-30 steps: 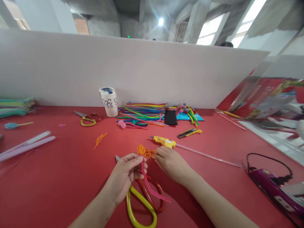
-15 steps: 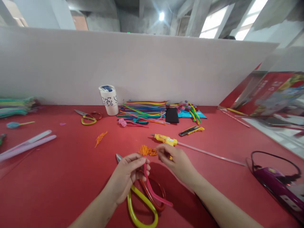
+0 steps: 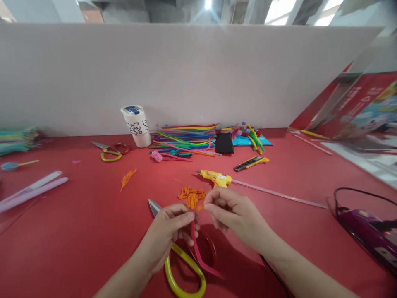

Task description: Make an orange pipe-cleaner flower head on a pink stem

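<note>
Left fingers [image 3: 185, 217] pinched round a bent pink stem [image 3: 197, 251], bunched orange tuft [image 3: 192, 201] atop, right fingers [image 3: 214, 210] pinching small orange piece [image 3: 201, 207]

The middle of the large scissors [image 3: 187, 257] and part of the pink stem [image 3: 197, 250] are covered by the left hand [image 3: 173, 227]. The glue gun [image 3: 214, 176] is partly hidden behind the right hand [image 3: 234, 211]. The purple power strip [image 3: 369, 236] is cut off at the right edge.

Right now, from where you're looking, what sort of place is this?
It looks like a craft workspace, though I can't be certain. A yellow plastic glue gun, a pile of thin multicoloured stems and large metal scissors with yellow and red handles all lie on the table.
</note>
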`<state>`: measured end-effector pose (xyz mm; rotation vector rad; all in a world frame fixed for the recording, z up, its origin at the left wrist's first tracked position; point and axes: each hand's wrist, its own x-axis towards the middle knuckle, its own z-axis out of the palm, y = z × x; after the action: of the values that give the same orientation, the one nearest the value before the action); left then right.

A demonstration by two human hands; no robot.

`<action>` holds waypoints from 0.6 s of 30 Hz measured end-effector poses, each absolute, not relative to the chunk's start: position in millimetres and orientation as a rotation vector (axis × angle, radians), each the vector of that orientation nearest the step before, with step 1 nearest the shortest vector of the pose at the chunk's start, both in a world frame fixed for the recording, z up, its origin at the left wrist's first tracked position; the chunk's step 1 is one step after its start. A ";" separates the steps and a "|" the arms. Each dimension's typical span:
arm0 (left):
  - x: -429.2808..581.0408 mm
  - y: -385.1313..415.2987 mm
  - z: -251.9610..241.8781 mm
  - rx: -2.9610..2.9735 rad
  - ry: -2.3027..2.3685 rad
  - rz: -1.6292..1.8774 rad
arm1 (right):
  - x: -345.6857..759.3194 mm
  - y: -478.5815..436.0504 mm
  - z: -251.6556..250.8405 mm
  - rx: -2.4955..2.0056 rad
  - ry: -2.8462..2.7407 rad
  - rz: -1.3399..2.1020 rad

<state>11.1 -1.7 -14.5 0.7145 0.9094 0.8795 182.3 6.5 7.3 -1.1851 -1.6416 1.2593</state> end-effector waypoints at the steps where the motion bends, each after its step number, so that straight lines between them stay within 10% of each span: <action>1: 11.4 -2.1 -14.1 0.719 0.918 0.874 | 182.0 6.6 7.5 -1.188 -1.679 1.251; 18: 12.7 -5.2 -15.4 0.722 0.925 0.805 | 180.8 4.0 1.0 -1.215 -1.878 0.759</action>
<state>12.7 -5.2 -15.4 0.7223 0.9254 0.8051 180.8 4.0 1.0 -1.2151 -1.8778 0.7593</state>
